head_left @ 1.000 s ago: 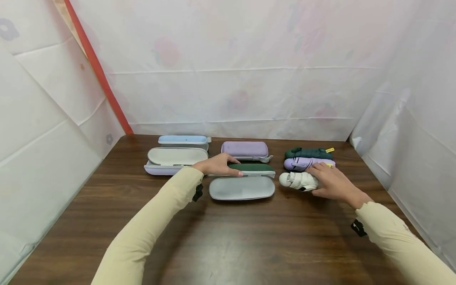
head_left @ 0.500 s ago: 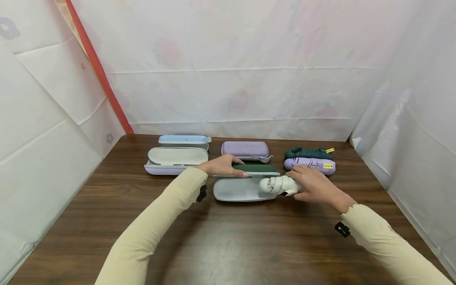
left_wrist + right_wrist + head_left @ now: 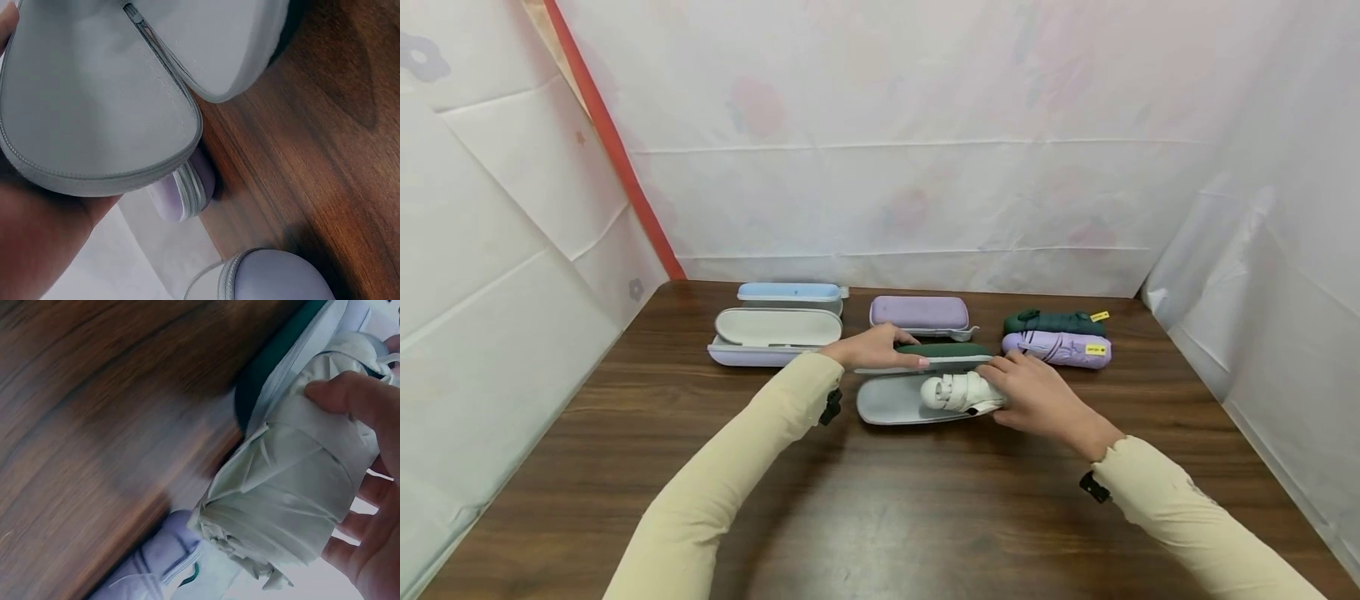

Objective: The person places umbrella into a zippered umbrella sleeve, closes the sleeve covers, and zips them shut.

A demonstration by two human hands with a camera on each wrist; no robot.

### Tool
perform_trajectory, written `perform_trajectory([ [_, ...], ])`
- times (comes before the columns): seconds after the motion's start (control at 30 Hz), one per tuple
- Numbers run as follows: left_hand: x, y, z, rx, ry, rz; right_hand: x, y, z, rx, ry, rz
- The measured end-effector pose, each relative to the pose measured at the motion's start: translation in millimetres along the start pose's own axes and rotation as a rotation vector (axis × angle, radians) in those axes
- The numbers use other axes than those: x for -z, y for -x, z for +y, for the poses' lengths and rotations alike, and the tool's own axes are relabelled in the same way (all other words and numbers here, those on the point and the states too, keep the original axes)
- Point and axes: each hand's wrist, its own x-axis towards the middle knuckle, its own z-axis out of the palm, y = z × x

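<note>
A dark green zip case [image 3: 951, 351] with a pale grey lining lies spread wide in the middle of the table. My left hand [image 3: 880, 348] grips its raised half, thumb on the inner side and fingers behind; the lining [image 3: 94, 112] fills much of the left wrist view. Over the right part of the case's near half, my right hand [image 3: 1037, 396] holds a white folding umbrella [image 3: 958, 392], round handle end pointing left. In the right wrist view the thumb lies along the wrapped umbrella cloth [image 3: 287, 481]. Whether the umbrella touches the lining cannot be told.
Behind the right hand lie a lilac folding umbrella [image 3: 1056, 349] and a dark green one [image 3: 1056, 322], both tagged yellow. A purple case [image 3: 920, 312] stands behind the green case. To the left are a blue-topped case [image 3: 790, 292] and a spread lilac case [image 3: 752, 357].
My right hand has carried the white umbrella leftward from beside the lilac umbrella to over the green case. The left hand keeps its grip, with the case shifted slightly right.
</note>
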Motion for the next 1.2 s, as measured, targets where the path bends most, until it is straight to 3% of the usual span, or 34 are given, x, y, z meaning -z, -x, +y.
perform_trajectory([
  [0.4,-0.7,-3.6,4.6,-0.014,-0.016,-0.020,-1.8,-19.7,-36.0,0.065,0.128,0.040],
  [0.67,-3.5,-1.7,5.5,-0.017,-0.012,-0.024,-18.8,-29.6,-52.2,0.095,0.201,0.055],
  [0.9,-5.7,2.2,8.1,0.003,-0.008,-0.034,-31.6,-33.9,-52.9,0.054,0.141,0.044],
  [1.2,-8.4,6.3,12.7,-0.019,-0.007,-0.024,-31.6,-41.4,-45.5,0.019,-0.069,-0.071],
])
